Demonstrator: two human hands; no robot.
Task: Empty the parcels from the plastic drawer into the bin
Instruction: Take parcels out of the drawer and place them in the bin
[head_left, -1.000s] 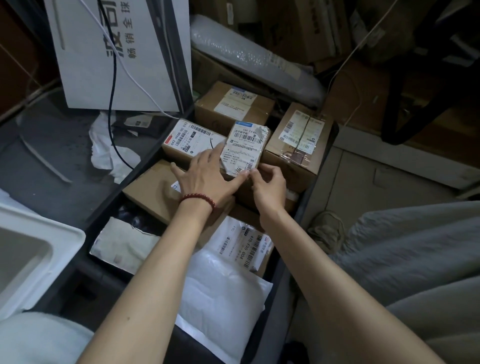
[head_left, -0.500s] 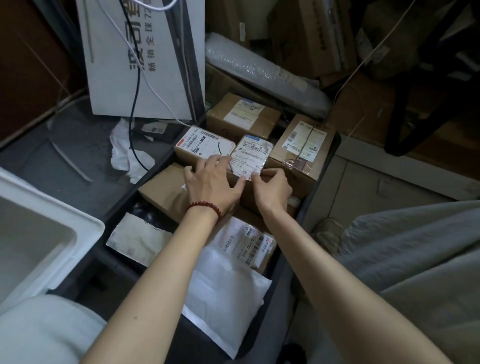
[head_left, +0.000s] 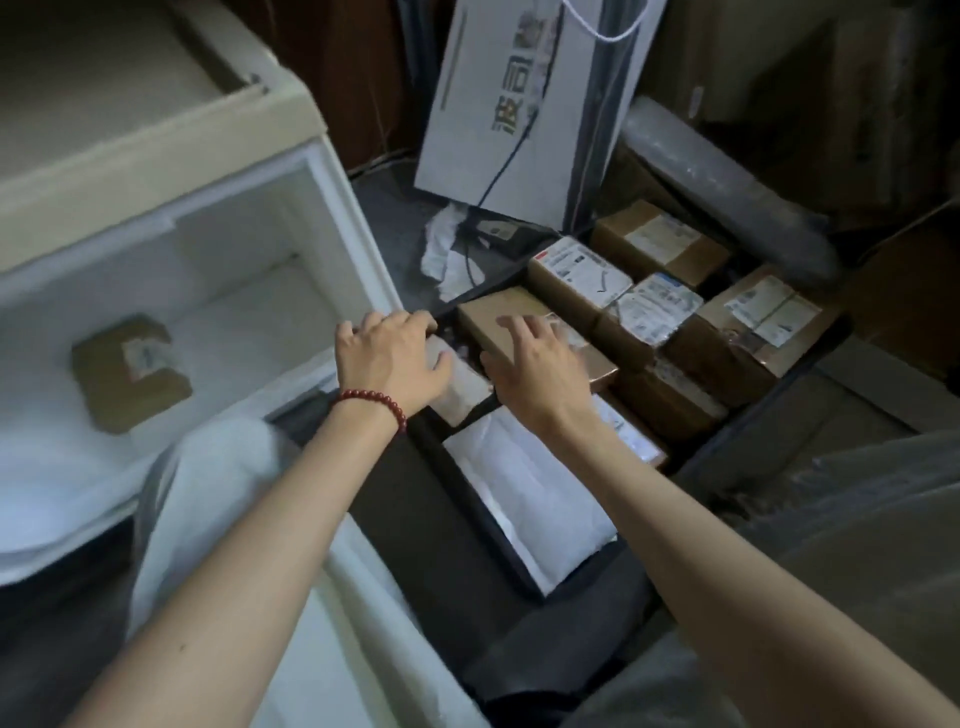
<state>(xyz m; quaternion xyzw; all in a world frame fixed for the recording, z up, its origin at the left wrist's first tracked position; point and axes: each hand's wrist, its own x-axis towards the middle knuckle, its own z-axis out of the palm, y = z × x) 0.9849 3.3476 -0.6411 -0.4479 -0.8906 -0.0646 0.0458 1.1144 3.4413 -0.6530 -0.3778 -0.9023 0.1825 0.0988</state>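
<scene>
Head view: your left grip (head_left: 389, 358) and right grip (head_left: 535, 358) are both spread, empty, over the dark bin (head_left: 753, 415) of rectangular cardboard parcels (head_left: 576, 275). One flat brown parcel (head_left: 130, 374), label up, lies in the white plastic drawer (head_left: 322, 208).

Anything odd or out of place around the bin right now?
One brown parcel lies alone in the white drawer, crooked to its walls, not yet moved. Crumpled white paper sits outside the bin, beside the paper bag.

One drawer (head_left: 234, 244), one parcel (head_left: 130, 374) inside, one bin (head_left: 748, 415)
</scene>
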